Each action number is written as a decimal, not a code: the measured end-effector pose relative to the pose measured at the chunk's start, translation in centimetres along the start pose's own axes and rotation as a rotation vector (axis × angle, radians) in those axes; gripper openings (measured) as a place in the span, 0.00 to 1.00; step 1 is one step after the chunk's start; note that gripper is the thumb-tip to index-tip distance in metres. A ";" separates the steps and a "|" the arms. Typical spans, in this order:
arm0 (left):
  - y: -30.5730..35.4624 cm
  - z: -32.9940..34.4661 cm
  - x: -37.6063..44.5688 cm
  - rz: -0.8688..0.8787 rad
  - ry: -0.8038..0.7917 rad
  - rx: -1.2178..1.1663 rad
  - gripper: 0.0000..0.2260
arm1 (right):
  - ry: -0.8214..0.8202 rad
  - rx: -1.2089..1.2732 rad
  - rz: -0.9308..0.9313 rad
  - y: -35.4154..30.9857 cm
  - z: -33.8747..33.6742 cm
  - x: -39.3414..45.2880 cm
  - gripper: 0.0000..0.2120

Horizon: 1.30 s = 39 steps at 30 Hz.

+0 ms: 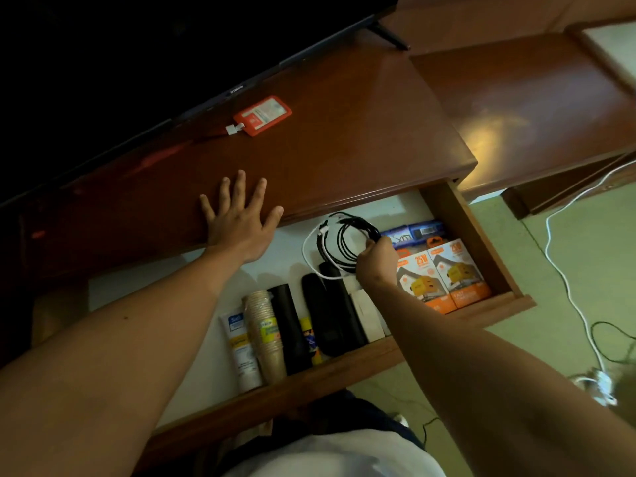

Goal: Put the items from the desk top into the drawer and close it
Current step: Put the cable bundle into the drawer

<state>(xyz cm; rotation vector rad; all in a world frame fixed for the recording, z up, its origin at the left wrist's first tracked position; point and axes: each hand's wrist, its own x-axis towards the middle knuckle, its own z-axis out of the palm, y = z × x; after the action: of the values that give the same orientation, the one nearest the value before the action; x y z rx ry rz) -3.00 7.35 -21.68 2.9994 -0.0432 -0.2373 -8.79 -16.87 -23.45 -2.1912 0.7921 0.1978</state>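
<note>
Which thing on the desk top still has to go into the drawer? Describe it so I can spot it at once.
Start at the dark TV standing on the wooden desk top. Just in front of its lower edge lies a badge holder, well beyond the left hand resting flat on the desk. It is a flat red rectangle with a white clip at one end, the only loose item seen there.

A glossy wooden desk top [344, 132] carries a red card holder [263, 115] lying flat beside the foot of a dark television [137, 56]; a left hand [241, 218] rests flat near its front edge.
</note>
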 end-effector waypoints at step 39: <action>0.6 0.8 0.1 -0.033 0.158 0.051 0.32 | -0.082 -0.161 -0.050 0.6 2.7 4.7 0.19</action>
<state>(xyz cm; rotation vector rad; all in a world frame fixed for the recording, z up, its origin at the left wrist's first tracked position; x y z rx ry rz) -3.04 6.65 -22.41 3.0611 0.0161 -0.0018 -5.09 -17.49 -27.46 -2.3347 0.6952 0.3347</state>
